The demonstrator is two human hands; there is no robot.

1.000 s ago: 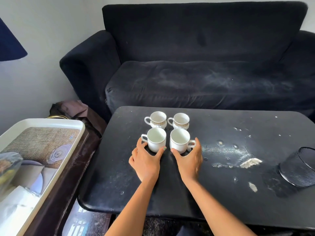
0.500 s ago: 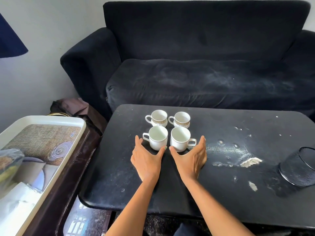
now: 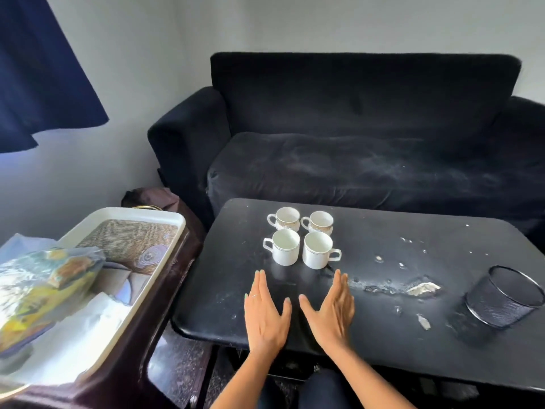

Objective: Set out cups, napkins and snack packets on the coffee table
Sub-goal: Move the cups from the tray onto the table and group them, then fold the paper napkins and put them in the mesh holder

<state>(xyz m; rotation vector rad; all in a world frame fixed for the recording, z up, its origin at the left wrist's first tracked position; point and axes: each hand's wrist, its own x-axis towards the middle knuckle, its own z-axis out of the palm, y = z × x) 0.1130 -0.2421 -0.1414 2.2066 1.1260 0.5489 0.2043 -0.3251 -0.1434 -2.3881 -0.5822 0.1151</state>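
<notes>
Several white cups stand in a square group on the black coffee table [image 3: 383, 343]: two plain ones in front [image 3: 285, 250] [image 3: 318, 253] and two gold-patterned ones behind [image 3: 285, 218] [image 3: 320, 221]. My left hand [image 3: 265, 314] and my right hand [image 3: 331, 311] hover flat over the table just in front of the cups, fingers straight, holding nothing. At the left, a white tray [image 3: 165, 258] holds snack packets [image 3: 44, 287] in clear plastic and white napkins [image 3: 85, 329].
A black mesh holder [image 3: 504, 302] sits tilted at the table's right side. Chipped white patches [image 3: 421, 289] mark the tabletop. A dark sofa [image 3: 368, 137] stands behind the table. The tray rests on a dark wooden side table [image 3: 153, 329].
Both hands have let go of the two front cups and pulled back toward me. The view has tilted up and shows more of the tray.
</notes>
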